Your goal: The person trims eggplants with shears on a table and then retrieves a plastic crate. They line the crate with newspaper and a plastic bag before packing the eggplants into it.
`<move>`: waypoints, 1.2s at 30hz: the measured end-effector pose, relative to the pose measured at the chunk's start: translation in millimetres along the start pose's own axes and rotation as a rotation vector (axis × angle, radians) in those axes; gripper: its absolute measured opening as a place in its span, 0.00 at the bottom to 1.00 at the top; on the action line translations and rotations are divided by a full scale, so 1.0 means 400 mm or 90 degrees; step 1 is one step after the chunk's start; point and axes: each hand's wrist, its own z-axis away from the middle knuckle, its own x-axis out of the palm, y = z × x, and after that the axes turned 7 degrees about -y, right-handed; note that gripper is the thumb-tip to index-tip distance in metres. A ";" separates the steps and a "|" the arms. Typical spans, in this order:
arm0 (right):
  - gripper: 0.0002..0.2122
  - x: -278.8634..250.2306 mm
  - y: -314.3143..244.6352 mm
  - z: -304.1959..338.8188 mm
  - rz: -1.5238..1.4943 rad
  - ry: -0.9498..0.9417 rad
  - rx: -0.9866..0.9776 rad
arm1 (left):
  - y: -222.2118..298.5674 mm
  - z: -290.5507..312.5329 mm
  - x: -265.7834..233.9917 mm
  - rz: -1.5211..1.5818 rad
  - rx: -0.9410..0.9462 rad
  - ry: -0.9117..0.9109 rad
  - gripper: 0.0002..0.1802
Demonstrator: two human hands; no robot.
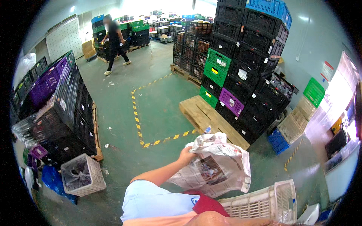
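My left hand (186, 155) is closed on the upper left edge of a large newspaper sheet (226, 165). The paper hangs loosely in front of me, creased and bunched at its top, with printed pictures on it. My bare left forearm comes out of a light blue sleeve (151, 199). A white plastic crate (250, 209) stands below the paper, partly covered by it. My right hand does not show. Some bare skin appears at the lower edge, but I cannot make out which part it is.
A wooden pallet (211, 118) lies beyond the paper, beside tall stacks of black crates (245, 71). Wrapped crates (71, 116) stand at left, near a white crate (85, 175) lined with a bag. Yellow-black tape (136, 120) marks the floor. A person (113, 43) walks far off.
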 end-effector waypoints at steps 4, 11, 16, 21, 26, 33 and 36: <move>0.29 -0.056 0.059 -0.128 -0.003 -0.007 -0.040 | -0.026 -0.126 0.200 -0.112 0.014 -0.041 0.18; 0.12 -0.033 0.318 -0.366 -0.172 0.176 0.055 | -0.051 -0.319 0.545 -0.146 -0.016 -0.142 0.20; 0.18 -0.188 0.425 -0.532 -0.208 0.103 -0.010 | -0.115 -0.288 0.703 -0.109 0.011 -0.148 0.20; 0.19 -0.251 0.425 -0.488 -0.176 0.070 -0.027 | -0.036 -0.246 0.715 -0.192 -0.021 -0.196 0.19; 0.19 -0.295 0.421 -0.493 -0.109 0.073 -0.084 | 0.018 -0.180 0.745 -0.238 0.026 -0.194 0.18; 0.20 -0.249 0.437 -0.484 -0.073 0.119 -0.074 | -0.046 -0.130 0.740 -0.235 0.033 -0.205 0.17; 0.20 -0.222 0.432 -0.465 -0.082 0.124 -0.129 | -0.160 -0.149 0.697 -0.232 0.077 -0.220 0.16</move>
